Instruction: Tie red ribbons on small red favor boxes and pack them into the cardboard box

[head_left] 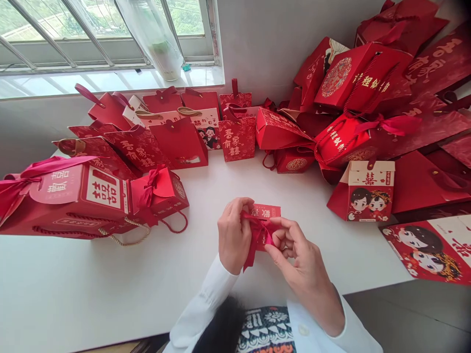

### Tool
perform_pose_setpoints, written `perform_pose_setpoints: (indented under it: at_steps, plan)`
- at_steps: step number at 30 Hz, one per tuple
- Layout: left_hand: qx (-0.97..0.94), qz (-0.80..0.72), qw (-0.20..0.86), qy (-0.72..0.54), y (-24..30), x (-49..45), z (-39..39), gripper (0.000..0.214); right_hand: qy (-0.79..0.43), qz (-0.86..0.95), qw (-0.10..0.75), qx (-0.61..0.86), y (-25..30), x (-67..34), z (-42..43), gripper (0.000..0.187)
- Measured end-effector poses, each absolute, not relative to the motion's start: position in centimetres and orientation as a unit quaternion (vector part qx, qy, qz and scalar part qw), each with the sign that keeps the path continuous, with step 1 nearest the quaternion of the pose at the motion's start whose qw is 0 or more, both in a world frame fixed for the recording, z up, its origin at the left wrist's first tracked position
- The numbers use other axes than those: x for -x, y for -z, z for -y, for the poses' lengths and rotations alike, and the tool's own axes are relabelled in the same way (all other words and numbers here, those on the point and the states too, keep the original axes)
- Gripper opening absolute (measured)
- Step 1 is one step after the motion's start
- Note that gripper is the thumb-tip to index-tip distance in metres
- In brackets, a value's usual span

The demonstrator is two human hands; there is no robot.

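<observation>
Ribbon bow held in both hands, just below frame centre

Magenta ribbon (249,256) sits on a small red package (267,211), over the white table (198,289), just below frame centre. Left hand (234,238): fingers bent and close together at the ribbon's left side, seemingly steadying bow and package; exact fingertip contact hidden. Right hand (304,260): thumb and index finger appear to pinch the bow's right loop, other fingers curled in; opposite grips probably keep the ribbon from slipping. Ribbon tail hangs toward the lower edge, outside the grip.

Red gift bags (237,138) stand along the wall, upper centre, probably to leave working room in front. Large ribboned box (55,196) at left, couple-print box (370,196) at right; boxes pile up upper right, likely to save space.
</observation>
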State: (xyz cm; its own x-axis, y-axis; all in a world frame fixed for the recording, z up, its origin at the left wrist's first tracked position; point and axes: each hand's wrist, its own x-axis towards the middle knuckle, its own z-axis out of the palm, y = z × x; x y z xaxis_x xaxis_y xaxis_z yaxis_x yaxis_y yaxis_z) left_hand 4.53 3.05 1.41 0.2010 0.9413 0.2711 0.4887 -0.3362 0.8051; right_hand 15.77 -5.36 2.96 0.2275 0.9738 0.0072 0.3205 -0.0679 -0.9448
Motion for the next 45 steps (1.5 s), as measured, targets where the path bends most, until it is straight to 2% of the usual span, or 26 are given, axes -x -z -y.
perform_pose_setpoints:
  at_steps: [5,17,20,23,25,29,34,37,39,42,45]
  plan:
    - [-0.694,-0.508,0.316,-0.401,-1.4,-4.7,-3.1,0.034,-0.359,0.502,0.455,0.642,-2.8,-15.7,5.4,0.021]
    - [-0.659,-0.535,0.321,-0.419,-1.3,-5.4,-2.9,0.033,-0.252,0.555,0.425,0.669,-1.6,-15.7,5.1,0.033]
    - [-0.675,-0.519,0.341,-0.4,-1.6,-4.7,-3.1,0.032,-0.27,0.542,0.448,0.658,-2.0,-15.9,5.2,0.03]
    - [-0.719,-0.443,0.415,-0.337,-2.6,-3.0,-3.3,0.024,-0.3,0.509,0.501,0.633,-2.5,-16.6,5.8,0.024]
    - [-0.737,-0.412,0.442,-0.303,-3.4,-1.8,-3.4,0.024,-0.278,0.481,0.531,0.64,-2.8,-17.3,6.2,0.019]
    - [-0.787,-0.39,0.384,-0.284,-4.7,-0.6,-3.2,0.04,-0.213,0.446,0.519,0.698,-2.6,-19.2,6.0,0.014]
    - [-0.833,-0.313,0.36,-0.279,-4.9,-0.6,-3.4,0.048,-0.364,0.51,0.422,0.655,-1.2,-20.9,4.0,0.024]
    - [-0.82,-0.328,0.358,-0.303,-4.3,-1.2,-3.6,0.039,-0.429,0.472,0.44,0.632,-0.7,-20.9,3.3,0.03]
    - [-0.817,-0.337,0.35,-0.309,-3.7,-1.8,-3.6,0.03,-0.431,0.461,0.445,0.635,-1.1,-20.7,3.3,0.025]
    - [-0.808,-0.366,0.336,-0.317,-2.5,-2.7,-3.4,0.028,-0.388,0.483,0.445,0.646,-2.1,-20.2,3.4,0.016]
    - [-0.779,-0.394,0.341,-0.349,-1.5,-3.2,-3.3,0.032,-0.259,0.513,0.483,0.66,-3.0,-19.8,3.1,0.01]
